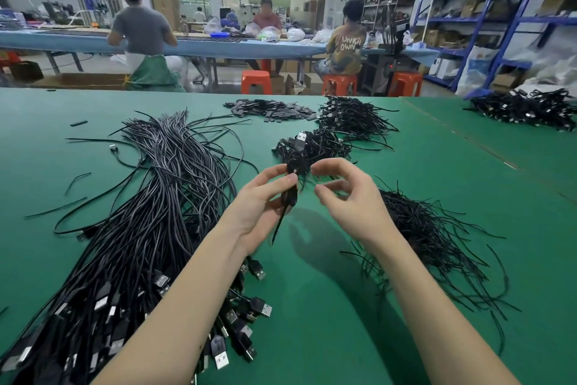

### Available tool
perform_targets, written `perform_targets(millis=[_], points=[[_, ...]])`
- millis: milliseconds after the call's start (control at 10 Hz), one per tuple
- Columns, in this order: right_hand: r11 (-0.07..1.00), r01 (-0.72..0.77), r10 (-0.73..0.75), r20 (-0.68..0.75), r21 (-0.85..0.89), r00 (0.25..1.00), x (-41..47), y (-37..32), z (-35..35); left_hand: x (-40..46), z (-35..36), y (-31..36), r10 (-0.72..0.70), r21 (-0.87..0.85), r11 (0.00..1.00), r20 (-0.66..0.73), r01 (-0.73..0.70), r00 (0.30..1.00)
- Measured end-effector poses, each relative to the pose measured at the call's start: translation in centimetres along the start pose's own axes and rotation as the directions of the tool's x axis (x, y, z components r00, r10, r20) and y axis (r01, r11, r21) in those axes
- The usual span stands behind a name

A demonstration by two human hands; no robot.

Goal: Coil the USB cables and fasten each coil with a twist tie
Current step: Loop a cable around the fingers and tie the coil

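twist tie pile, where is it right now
In the head view the twist tie pile lies on the green table, just right of the right hand.

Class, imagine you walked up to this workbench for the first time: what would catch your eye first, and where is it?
Mid-table, the left hand grips a coiled cable while the right hand hovers beside it, fingers curled. A big bundle of uncoiled cables sprawls to the left, plugs nearest the viewer. A heap of twist ties lies to the right on the green table.
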State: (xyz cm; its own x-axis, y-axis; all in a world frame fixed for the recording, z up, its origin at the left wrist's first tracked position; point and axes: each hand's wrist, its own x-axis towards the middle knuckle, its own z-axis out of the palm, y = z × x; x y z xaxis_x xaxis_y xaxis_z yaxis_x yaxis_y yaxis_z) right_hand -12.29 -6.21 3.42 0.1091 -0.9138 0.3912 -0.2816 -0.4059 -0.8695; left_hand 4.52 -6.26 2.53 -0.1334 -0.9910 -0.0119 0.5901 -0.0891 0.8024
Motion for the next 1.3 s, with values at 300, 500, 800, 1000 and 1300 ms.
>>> perform_targets(millis=[300, 500, 800, 1000, 1300], points=[[0.990, 0.117, -0.123, -0.076, -0.078, 0.989, -0.1, 0.4, 0.9, -0.3, 0.5, -0.2, -0.070, -0.057, 0.996, 0.038, 0.072, 0.997], [-0.081, -0.668, 0.440, 0.628, 0.740, 0.642, -0.6, -1.3, 1.5, -0.2, 0.5, 0.0, -0.007, -0.065, 0.998, 0.060, 0.011, 0.998], [0.871, 0.347, -0.371, -0.001, -0.348, 0.929, -0.4, 1.2, 0.9, -0.4, 0.1, 0.5, -0.076, -0.022, 0.997, -0.010, 0.075, 0.997], [0.579, -0.546, 0.477, 0.292, 0.605, 0.829, 0.1, -0.2, 1.7, -0.2, 0.1, 0.0, -0.050, 0.027, 0.998, 0.009, 0.049, 0.999], [0.945, 0.173, -0.210, -0.113, -0.278, 0.971, -0.7, 1.3, 1.4, -0.2, 0.0, 0.1, -0.070, 0.021, 0.997, -0.049, 0.071, 0.996]])
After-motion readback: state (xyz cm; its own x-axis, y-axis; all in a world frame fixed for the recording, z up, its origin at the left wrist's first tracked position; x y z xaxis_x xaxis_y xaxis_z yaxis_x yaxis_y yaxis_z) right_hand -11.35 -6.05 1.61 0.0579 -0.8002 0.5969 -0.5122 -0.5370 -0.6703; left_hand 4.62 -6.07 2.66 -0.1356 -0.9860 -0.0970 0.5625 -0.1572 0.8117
